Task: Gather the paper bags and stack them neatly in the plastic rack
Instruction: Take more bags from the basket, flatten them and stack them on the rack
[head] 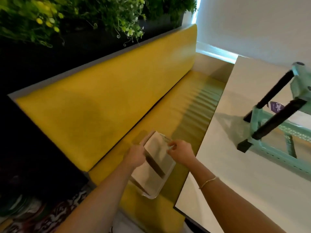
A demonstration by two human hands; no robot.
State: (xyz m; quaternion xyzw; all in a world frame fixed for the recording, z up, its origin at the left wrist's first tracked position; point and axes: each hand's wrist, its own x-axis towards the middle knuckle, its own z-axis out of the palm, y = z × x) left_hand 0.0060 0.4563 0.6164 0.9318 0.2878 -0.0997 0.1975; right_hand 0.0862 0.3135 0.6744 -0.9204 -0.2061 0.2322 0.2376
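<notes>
A clear plastic rack (152, 195) lies on the yellow bench seat (170, 115), holding a stack of pale paper bags (157, 148) with brown bands. My left hand (135, 155) grips the left side of the stack near its far end. My right hand (180, 151) pinches the right edge of the bags at the rack's far corner, fingers curled. Both forearms reach in from the bottom of the view.
A white table (235, 157) runs along the right of the bench. On it stands a mint-green rack with black posts (276, 125). A yellow backrest (101, 98) and a plant wall (67, 19) rise behind the seat. Patterned fabric (55, 214) shows at bottom left.
</notes>
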